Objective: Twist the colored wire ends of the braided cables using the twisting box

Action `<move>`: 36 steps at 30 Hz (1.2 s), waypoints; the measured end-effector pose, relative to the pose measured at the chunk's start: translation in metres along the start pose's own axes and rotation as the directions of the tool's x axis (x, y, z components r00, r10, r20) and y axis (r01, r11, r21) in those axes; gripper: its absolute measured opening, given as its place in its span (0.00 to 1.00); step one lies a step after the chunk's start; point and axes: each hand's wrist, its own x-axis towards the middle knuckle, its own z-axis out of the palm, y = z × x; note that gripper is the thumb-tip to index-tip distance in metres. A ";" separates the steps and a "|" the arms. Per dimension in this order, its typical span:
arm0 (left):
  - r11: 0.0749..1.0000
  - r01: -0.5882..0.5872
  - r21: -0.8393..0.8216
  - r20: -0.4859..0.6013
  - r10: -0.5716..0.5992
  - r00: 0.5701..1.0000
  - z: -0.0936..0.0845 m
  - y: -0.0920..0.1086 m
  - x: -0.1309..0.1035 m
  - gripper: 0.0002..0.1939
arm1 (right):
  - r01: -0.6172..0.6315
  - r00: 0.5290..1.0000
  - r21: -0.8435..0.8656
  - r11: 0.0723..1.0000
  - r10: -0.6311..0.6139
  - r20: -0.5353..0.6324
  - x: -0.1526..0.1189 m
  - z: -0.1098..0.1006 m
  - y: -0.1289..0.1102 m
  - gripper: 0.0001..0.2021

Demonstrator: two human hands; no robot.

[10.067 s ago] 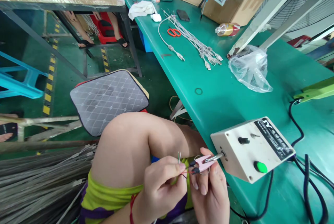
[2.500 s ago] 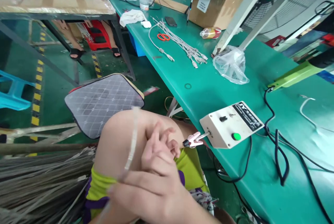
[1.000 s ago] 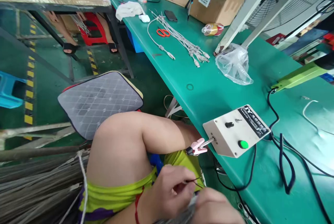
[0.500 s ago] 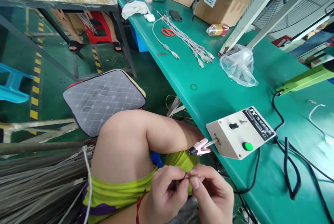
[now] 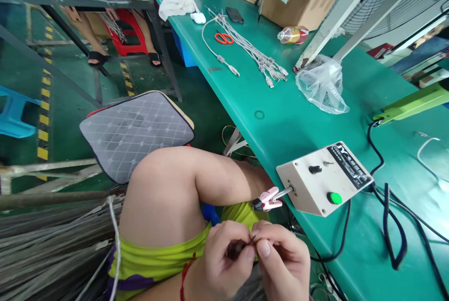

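Close together above my lap, my left hand (image 5: 226, 256) and my right hand (image 5: 283, 254) pinch the fine wires (image 5: 252, 240) between thumbs and forefingers. A dark strand shows at the fingertips; the rest is hidden in the fingers. Just beyond them, a pink clip (image 5: 268, 199) sits on the metal shaft of a beige box (image 5: 324, 177) with a green button and a black knob. Neither hand touches the clip or the box.
On the green table (image 5: 259, 137) lie grey USB cables (image 5: 250, 48), orange-handled scissors (image 5: 223, 38), a phone (image 5: 234, 15), a bottle (image 5: 293, 35) and a plastic bag (image 5: 323, 85). Many grey cables (image 5: 52, 245) lie at my left. A cushioned stool (image 5: 138, 132) stands ahead; another person's legs show beyond.
My fingers shift slightly at the wires, and the right hand moves a little to the left. The light wire end that stuck out past the right thumb is less visible now.
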 end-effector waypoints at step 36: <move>0.977 -0.213 0.007 0.002 0.213 0.977 0.000 -0.005 0.006 0.05 | -0.020 0.970 -0.240 0.971 -0.039 -0.239 -0.006 0.030 -0.011 0.13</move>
